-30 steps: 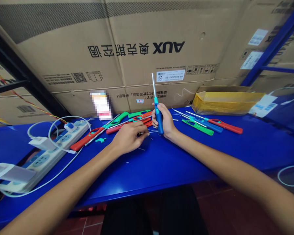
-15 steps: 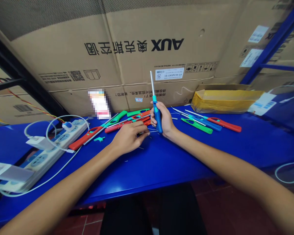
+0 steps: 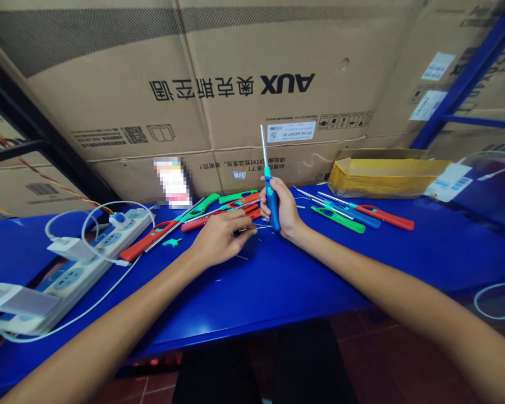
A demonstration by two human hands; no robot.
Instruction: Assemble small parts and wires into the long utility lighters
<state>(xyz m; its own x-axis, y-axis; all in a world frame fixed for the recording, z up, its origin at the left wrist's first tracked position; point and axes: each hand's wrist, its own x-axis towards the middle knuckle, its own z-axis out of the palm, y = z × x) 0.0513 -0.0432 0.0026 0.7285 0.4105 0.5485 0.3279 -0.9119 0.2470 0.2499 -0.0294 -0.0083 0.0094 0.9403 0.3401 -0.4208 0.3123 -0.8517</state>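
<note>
My right hand (image 3: 284,206) is wrapped round the handle of a blue stick lighter (image 3: 271,196), held upright with its metal tube pointing up. Just to its left, my left hand (image 3: 225,235) has thumb and fingers pinched near a thin wire at the tabletop; what sits between the fingertips is too small to make out. Behind the left hand lie red lighter bodies (image 3: 196,221) and a green one (image 3: 238,196). A red lighter (image 3: 149,238) lies further left, with a small green plastic part (image 3: 172,242) beside it.
Right of my hands lie a green handle (image 3: 339,219) and a red lighter (image 3: 387,216). A yellow-taped box (image 3: 374,178) stands behind them. The power strip (image 3: 82,269) with white cables occupies the left side. A cardboard sheet (image 3: 219,129) backs the blue table (image 3: 252,308).
The view has shifted slightly. Both hands stay nearly where they were, the right still holding the blue lighter upright, the left still pinched beside it.
</note>
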